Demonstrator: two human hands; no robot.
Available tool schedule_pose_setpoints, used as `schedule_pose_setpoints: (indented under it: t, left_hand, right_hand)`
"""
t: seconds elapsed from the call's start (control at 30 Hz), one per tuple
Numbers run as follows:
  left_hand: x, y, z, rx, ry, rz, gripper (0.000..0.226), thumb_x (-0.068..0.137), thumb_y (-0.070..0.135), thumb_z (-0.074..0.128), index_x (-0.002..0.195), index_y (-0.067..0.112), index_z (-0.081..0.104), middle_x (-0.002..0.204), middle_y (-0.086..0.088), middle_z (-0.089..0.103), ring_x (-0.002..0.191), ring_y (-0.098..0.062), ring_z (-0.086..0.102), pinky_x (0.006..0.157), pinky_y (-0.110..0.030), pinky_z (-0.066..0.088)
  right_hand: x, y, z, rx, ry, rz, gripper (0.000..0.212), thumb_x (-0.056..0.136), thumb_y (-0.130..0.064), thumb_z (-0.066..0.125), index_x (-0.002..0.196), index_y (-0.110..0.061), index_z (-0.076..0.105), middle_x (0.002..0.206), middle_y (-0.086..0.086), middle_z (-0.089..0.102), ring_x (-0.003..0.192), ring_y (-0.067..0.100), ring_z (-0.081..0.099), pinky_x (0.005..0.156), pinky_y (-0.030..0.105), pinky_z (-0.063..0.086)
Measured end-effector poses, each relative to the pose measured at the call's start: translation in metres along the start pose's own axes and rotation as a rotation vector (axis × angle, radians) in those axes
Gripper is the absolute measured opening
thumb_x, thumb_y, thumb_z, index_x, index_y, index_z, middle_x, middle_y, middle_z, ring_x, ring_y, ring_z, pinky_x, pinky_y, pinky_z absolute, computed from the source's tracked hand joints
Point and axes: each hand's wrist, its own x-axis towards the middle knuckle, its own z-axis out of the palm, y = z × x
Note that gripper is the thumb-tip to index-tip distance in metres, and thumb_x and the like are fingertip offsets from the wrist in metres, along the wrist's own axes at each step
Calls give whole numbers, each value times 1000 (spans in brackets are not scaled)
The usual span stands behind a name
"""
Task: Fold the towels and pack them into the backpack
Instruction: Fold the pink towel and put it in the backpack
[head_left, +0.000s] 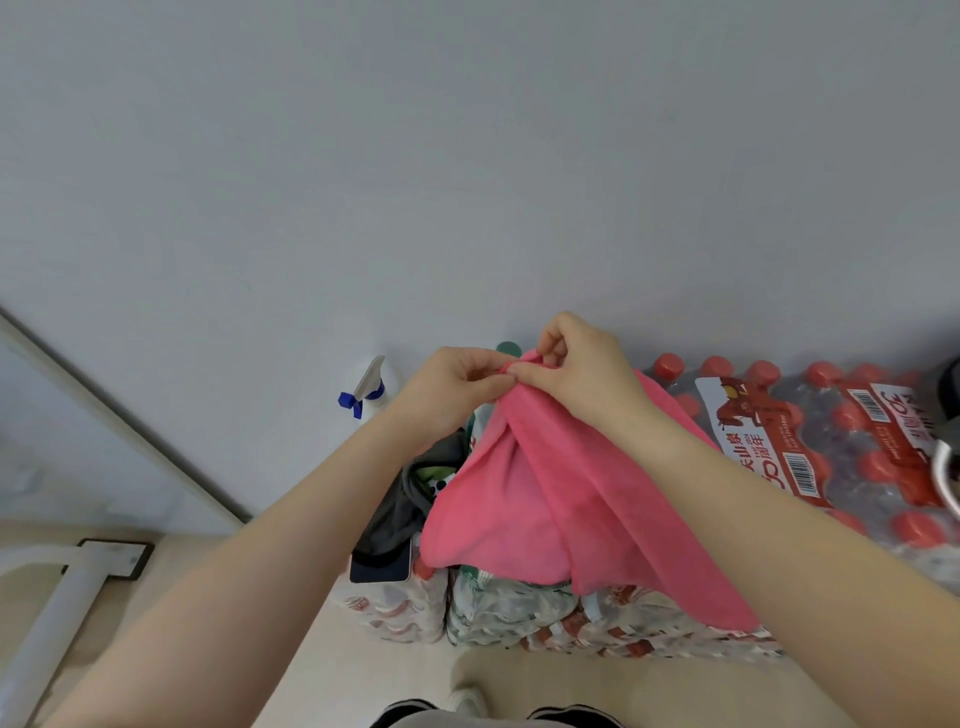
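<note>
The pale wall (467, 156) fills the far half of the view, with the light floor (363, 675) along the near edge. On the right, shrink-wrapped packs of water bottles (841, 447) with red caps and red labels stretch from the wall toward me; more packs (519, 613) stand stacked in the near centre.

Pink towel (561, 499): it hangs in front of me, above the central packs, gathered at its top edge and falling in loose folds, its lowest corner reaching down to the near right. It is not yet folded flat.

My right hand (582, 374): raised at the centre, thumb and forefinger pinching the towel's top edge, the other fingers curled. My left hand (447, 389): just beside it on the left, fingertips meeting the right hand's at the same gathered edge and pinching the cloth there. Both forearms run in from the near corners.

Grey backpack (395, 514): it sits left of the towel and partly behind it, on top of the stacked packs, its mouth open upward; something green and white shows inside, too hidden to identify.

A dark phone (382, 569) lies at the backpack's near edge. A white spray bottle (371, 389) with a blue trigger stands by the wall, left of my left hand. A white frame (52, 613) crosses the near left corner.
</note>
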Motion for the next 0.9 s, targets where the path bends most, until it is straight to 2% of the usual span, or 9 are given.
schedule_pose_setpoints:
  t: [0.1, 0.2, 0.37, 0.5, 0.57, 0.67, 0.77, 0.83, 0.9]
  left_hand:
    - [-3, 7, 2, 101, 17, 42, 23, 89, 0, 52, 93, 16, 67, 82, 5, 66, 73, 5, 59, 73, -9, 47]
    - [-8, 12, 8, 0, 136, 65, 27, 89, -3, 47, 83, 18, 63, 76, 6, 61, 65, 5, 56, 71, -12, 46]
    - [-28, 21, 31, -263, 243, 7, 25, 92, 7, 49, 75, 18, 63, 67, 9, 61, 64, -5, 52, 68, -21, 43]
    - [-53, 35, 62, -385, 273, 51, 22, 91, 6, 48, 78, 15, 63, 71, 4, 64, 68, -7, 56, 70, -22, 47]
    - [-69, 41, 83, -365, 296, 47, 23, 92, 7, 47, 76, 17, 61, 72, 2, 60, 67, -8, 53, 63, -21, 47]
    - [-95, 44, 117, -384, 305, -7, 35, 91, 12, 47, 63, 26, 63, 58, 11, 53, 60, -9, 45, 56, -26, 35]
    - [-120, 47, 141, -383, 359, 74, 33, 88, 11, 46, 63, 26, 61, 54, 16, 57, 63, -6, 48, 59, -25, 33]
    - [-138, 49, 152, -420, 388, 147, 32, 91, 3, 40, 68, 20, 55, 56, 15, 59, 62, -4, 52, 64, -21, 38]
    - [-155, 49, 162, -445, 389, 191, 33, 92, -1, 36, 70, 17, 53, 58, 13, 58, 62, -4, 51, 64, -18, 41]
  right_hand:
    - [-6, 7, -9, -21, -75, -16, 23, 78, -28, 71, 69, -24, 50, 66, -13, 53, 60, 1, 47, 57, 10, 35]
    - [-15, 20, -27, -133, -136, -54, 11, 83, -25, 65, 81, -16, 60, 72, -4, 57, 66, 12, 48, 55, 9, 32]
    - [-41, 49, -64, -280, -173, -78, 13, 85, -28, 63, 86, -14, 62, 76, -1, 61, 74, 19, 54, 63, 28, 37]
    - [-78, 72, -97, -449, -138, -94, 18, 85, -28, 62, 96, -14, 64, 85, 8, 66, 84, 29, 60, 74, 35, 42]
    - [-102, 83, -113, -515, -127, -112, 14, 86, -26, 61, 91, -13, 62, 74, 4, 61, 82, 30, 60, 70, 34, 37]
    - [-142, 99, -135, -574, -68, -106, 14, 87, -24, 59, 78, -14, 55, 61, -5, 49, 74, 30, 58, 69, 32, 31]
    - [-180, 115, -157, -673, -23, -95, 16, 90, -27, 56, 77, -17, 53, 62, -4, 49, 68, 24, 50, 83, 36, 35]
    - [-205, 123, -169, -749, 0, -76, 15, 90, -29, 56, 79, -18, 57, 63, -6, 47, 73, 22, 47, 93, 37, 30]
    - [-228, 131, -178, -822, 69, -109, 12, 86, -24, 62, 80, -13, 63, 65, 0, 57, 80, 27, 54, 93, 38, 23]
